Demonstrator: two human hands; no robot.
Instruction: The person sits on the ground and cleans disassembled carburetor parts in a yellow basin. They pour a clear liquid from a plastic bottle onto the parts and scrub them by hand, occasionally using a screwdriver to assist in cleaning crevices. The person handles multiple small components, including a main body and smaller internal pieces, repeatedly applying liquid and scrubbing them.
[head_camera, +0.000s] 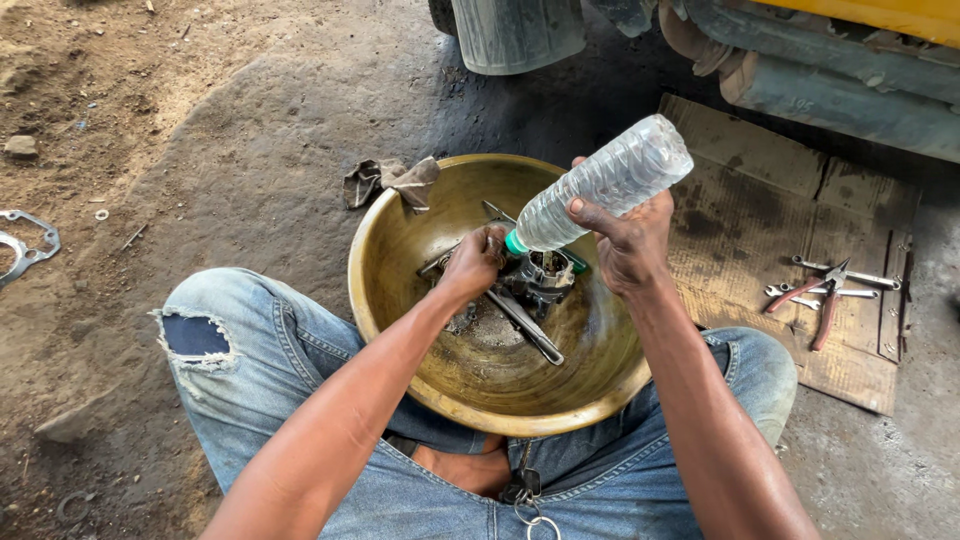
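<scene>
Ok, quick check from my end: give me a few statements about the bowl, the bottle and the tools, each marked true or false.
1. The right hand holds a clear ribbed plastic bottle tilted neck-down over the bowl. True.
2. The round brass-coloured metal bowl sits on the sheet of cardboard. False: it rests between the person's knees; the flat brown cardboard sheet lies beside it.
3. The left hand is inside the bowl at the dark metal engine part. True.
4. The red-handled pliers lie in the bowl. False: they lie on the cardboard with the silver spanners.
5. A crumpled grey rag hangs at the bowl's far rim. True.
</scene>
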